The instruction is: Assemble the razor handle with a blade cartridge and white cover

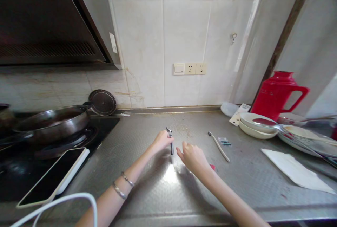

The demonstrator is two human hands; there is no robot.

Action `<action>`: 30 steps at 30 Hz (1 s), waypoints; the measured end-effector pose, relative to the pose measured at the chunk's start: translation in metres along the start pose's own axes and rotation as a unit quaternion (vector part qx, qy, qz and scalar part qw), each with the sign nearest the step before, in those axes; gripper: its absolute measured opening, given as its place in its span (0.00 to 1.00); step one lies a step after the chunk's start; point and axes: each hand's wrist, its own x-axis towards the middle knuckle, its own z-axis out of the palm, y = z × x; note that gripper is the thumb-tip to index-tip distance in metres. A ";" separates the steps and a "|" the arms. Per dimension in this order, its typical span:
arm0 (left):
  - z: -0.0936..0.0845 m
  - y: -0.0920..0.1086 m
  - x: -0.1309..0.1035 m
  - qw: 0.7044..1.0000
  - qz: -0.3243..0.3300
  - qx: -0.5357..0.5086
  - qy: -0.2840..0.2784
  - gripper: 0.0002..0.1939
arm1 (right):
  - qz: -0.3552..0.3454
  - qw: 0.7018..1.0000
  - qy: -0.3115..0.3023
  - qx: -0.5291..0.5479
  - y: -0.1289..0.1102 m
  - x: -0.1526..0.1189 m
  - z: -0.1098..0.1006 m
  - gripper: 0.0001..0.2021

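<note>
- Along the back wall, the switch and socket panel (190,69) shows two sockets and a switch; any marking on it is too small to read.
- Beside the red flask (273,95), a pale card (239,115) carries a dark printed block and smaller marks, none of them legible.
- On the side of the range hood (50,23), a white sticker (113,42) shows no writing that can be made out.
- Over the middle of the counter (147,192), the left hand (161,140) reaches forward and inward, two silvery bracelets (123,185) on its forearm. Thumb and fingers pinch a slim metal piece (172,148), which points lengthwise away from the person; its ends show above and below the grip. Whether it touches the counter cannot be told.
- Just right of that piece, the right hand (193,155) comes in from the lower right, back upward, wrist bent slightly. Its fingers curl loosely, with the thumb pointing toward the metal piece, apart from it; the palm is hidden, so whether they close on anything cannot be told.
- Further right lie a pale-handled tool with a dark tip (220,148) and a small clear packet (224,142) with dark contents.
</note>
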 end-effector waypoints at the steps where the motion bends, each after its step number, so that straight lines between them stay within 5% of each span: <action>1: -0.004 -0.006 0.004 0.999 -0.009 0.033 -0.022 0.15 | 0.016 1.000 0.000 -0.003 0.009 0.000 -0.001 0.14; 7: -0.022 -0.038 0.025 0.995 -0.035 0.075 -0.057 0.10 | 0.110 0.992 -0.045 -0.043 0.090 0.000 0.004 0.13; 13: -0.015 -0.046 0.035 0.991 -0.049 0.092 -0.085 0.11 | 0.173 0.980 -0.084 -0.044 0.148 -0.007 0.010 0.14; 19: -0.006 -0.046 0.038 0.991 -0.052 0.092 -0.081 0.11 | 0.179 0.975 -0.135 -0.012 0.171 -0.005 0.018 0.16; 30: 0.000 -0.047 0.022 0.995 -0.060 0.081 -0.025 0.20 | 0.166 0.966 -0.199 -0.002 0.177 0.000 0.025 0.16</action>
